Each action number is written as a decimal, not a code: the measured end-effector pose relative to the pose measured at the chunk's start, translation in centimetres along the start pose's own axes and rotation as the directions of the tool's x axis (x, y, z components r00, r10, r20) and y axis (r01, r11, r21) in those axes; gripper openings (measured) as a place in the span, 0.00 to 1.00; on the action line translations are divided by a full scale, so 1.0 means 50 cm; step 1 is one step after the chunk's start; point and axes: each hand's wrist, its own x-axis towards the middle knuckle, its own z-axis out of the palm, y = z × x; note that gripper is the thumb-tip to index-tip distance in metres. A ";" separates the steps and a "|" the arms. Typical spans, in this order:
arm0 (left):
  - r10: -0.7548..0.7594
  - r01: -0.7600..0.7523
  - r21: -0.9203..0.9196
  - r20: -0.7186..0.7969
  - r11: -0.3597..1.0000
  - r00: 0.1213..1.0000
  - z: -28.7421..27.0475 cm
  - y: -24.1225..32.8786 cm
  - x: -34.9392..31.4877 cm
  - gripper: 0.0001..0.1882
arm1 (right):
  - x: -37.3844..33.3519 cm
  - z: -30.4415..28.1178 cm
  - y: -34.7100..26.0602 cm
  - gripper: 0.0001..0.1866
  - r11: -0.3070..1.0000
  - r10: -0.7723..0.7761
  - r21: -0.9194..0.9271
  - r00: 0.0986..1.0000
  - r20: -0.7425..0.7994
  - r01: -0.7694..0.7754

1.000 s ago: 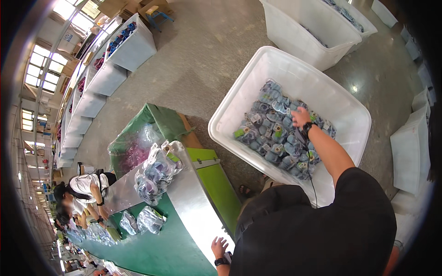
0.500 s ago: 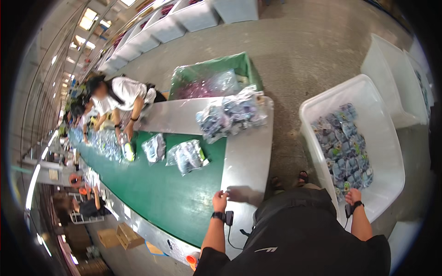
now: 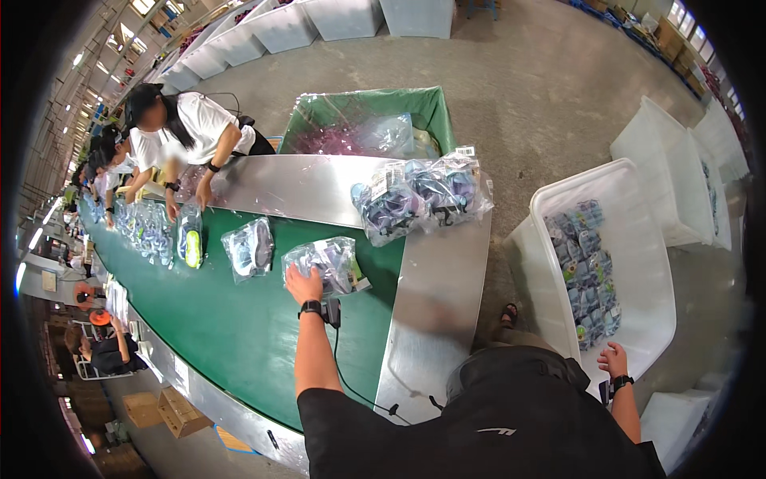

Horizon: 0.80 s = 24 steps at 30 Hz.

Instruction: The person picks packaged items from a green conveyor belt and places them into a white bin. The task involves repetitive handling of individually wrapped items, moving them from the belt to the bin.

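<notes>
Grey concrete floor (image 3: 558,72) — white bins (image 3: 343,16)

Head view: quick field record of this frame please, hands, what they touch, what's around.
left hand: reaches over the green conveyor belt, fingers on a clear plastic bag of dark items
right hand: low at the side, empty, by the rim of the white bin
white bin contents: small packaged items, blue and grey
steel end plate: pile of filled bags
co-worker: leans over the belt's far side, hands on bags
</notes>
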 end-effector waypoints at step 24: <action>-0.194 0.608 -0.790 0.586 0.078 0.787 -0.083 0.061 -0.551 0.38 | 0.022 0.126 -0.104 0.21 0.934 -0.075 -0.303 0.934 0.349 0.188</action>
